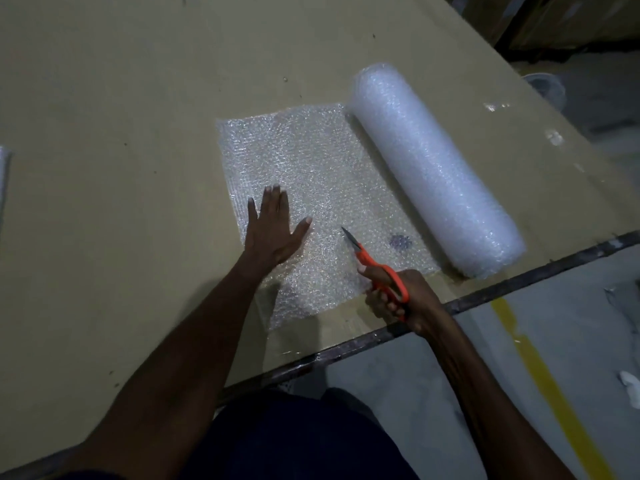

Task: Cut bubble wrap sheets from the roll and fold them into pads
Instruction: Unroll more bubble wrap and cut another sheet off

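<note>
- Bubble wrap sheet (311, 188) lay unrolled at the bench (104, 98) centre, pinned by the flat, released left hand (273, 230).
- Right hand (398, 296) grasped orange scissors (374, 265), blades over the sheet's near edge.
- Roll (433, 168) lay at three o'clock, seemingly uncut; folding remained.

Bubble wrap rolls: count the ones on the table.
1. The roll lies on the table, right of the unrolled sheet that the left hand presses flat. A shiny thing at the left edge is cut off and cannot be identified.
</note>
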